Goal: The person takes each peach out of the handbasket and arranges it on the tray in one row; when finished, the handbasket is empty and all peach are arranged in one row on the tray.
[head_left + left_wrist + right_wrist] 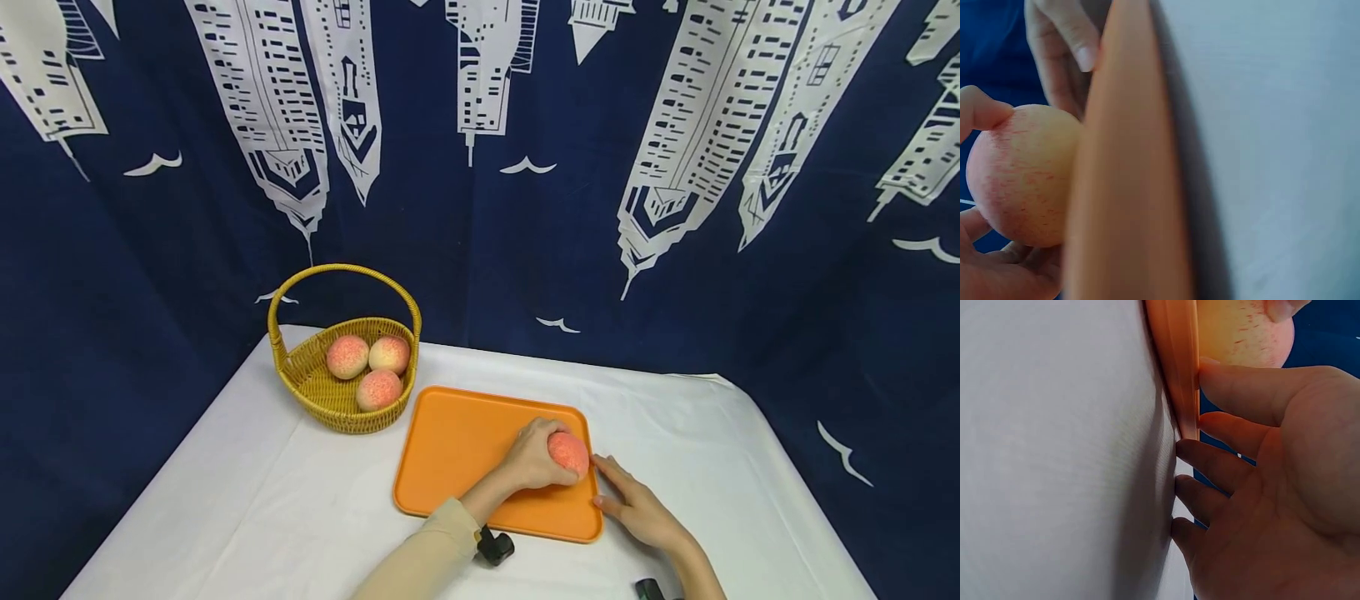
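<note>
My left hand (534,458) grips a pink-red peach (567,455) at the right end of the orange tray (468,442). In the left wrist view, fingers and thumb lie on opposite sides of the peach (1029,175), whose lower part is hidden behind the tray's rim (1129,162). My right hand (637,504) is beside the tray's right edge, its fingers extended. Seen from the right wrist, the thumb and index fingertip are right at the tray rim (1175,356), while the other fingertips reach the white cloth.
A yellow wicker basket (300,396) with a tall handle stands at the back left, holding three peaches (378,389). White cloth (300,517) covers the table. Behind it hangs a dark blue curtain (525,250) with white building prints.
</note>
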The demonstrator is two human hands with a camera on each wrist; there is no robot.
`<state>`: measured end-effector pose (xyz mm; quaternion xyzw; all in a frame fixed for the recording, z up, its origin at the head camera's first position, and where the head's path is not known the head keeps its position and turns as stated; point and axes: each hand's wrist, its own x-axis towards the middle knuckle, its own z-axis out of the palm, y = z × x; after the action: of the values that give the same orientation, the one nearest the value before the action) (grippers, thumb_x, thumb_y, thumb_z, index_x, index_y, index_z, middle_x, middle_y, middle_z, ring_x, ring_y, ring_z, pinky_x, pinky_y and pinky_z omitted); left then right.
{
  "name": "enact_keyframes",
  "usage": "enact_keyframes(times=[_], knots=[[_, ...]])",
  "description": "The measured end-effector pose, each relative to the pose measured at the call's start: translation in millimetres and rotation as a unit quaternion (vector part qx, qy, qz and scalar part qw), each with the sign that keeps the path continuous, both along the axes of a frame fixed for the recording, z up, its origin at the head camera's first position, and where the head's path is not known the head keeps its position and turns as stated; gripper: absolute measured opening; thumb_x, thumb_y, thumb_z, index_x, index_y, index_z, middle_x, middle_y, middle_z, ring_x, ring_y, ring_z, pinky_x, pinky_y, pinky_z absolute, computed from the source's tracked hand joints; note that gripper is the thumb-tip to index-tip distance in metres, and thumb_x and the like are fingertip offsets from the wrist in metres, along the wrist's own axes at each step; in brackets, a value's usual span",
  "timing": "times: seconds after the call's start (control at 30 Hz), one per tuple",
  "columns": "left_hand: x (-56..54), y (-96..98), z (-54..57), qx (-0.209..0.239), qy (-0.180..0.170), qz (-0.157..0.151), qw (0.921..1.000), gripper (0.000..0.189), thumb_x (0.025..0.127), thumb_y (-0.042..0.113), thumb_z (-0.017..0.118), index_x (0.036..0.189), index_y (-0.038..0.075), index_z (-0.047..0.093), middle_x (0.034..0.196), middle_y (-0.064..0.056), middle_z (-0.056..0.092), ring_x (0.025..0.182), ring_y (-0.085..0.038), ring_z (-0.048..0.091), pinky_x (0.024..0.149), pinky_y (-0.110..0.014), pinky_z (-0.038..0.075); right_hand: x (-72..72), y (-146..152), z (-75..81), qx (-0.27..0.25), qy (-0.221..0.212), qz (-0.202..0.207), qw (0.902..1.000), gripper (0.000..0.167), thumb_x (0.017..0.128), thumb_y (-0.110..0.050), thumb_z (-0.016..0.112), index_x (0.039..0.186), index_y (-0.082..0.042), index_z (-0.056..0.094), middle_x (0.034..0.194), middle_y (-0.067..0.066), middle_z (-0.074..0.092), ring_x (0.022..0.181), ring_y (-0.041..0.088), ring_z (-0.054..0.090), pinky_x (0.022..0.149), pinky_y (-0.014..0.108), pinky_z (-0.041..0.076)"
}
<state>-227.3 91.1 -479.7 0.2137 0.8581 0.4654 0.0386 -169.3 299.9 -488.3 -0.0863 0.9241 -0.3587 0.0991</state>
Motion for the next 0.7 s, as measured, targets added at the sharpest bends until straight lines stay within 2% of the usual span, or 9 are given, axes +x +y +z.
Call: enact_keyframes(times=[0.23,0.43,0.57,0.7], knots=[[2.6,5.4,-7.3,0.016,0.002,0.014,0.9998,0.07,0.063,0.025,0.087,0.126,0.014,0.057,0.119,-0.001,0.058,0.104,-0.017,0.053,0.087,-0.029,0.046,2.1,0.0,1.1,0.007,0.003,0.0,1.0,0.065,0.094,-0.029,0.062,0.15,-0.006,0.037,0.156,0.025,0.028,0.146,0.046,0.018,0.112,0.067,0.017],[2.6,6.3,-7.5,0.027,0.007,0.026,0.9993,0.067,0.065,0.027,0.088,0.123,0.014,0.058,0.118,-0.001,0.06,0.105,-0.018,0.055,0.089,-0.03,0.048,2.6,-0.2,1.6,0.009,0.014,0.002,0.9999,0.064,0.095,-0.028,0.061,0.15,-0.005,0.037,0.156,0.027,0.027,0.144,0.048,0.019,0.111,0.068,0.019],[1.7,6.5,-8.3,0.025,0.018,0.026,0.9992,0.071,0.065,0.028,0.088,0.128,0.011,0.06,0.121,-0.003,0.059,0.108,-0.018,0.055,0.092,-0.031,0.048,1.5,-0.5,0.8,0.002,0.009,-0.003,0.9999,0.064,0.095,-0.027,0.061,0.15,-0.005,0.037,0.156,0.026,0.027,0.145,0.047,0.018,0.112,0.068,0.017],[1.2,6.0,-9.0,0.03,0.013,0.029,0.999,0.075,0.065,0.028,0.088,0.131,0.01,0.058,0.125,-0.004,0.059,0.113,-0.021,0.055,0.095,-0.033,0.047,0.1,-0.5,-0.2,-0.005,0.001,-0.004,1.0,0.064,0.095,-0.026,0.061,0.151,-0.007,0.036,0.157,0.024,0.026,0.147,0.044,0.016,0.113,0.067,0.014]])
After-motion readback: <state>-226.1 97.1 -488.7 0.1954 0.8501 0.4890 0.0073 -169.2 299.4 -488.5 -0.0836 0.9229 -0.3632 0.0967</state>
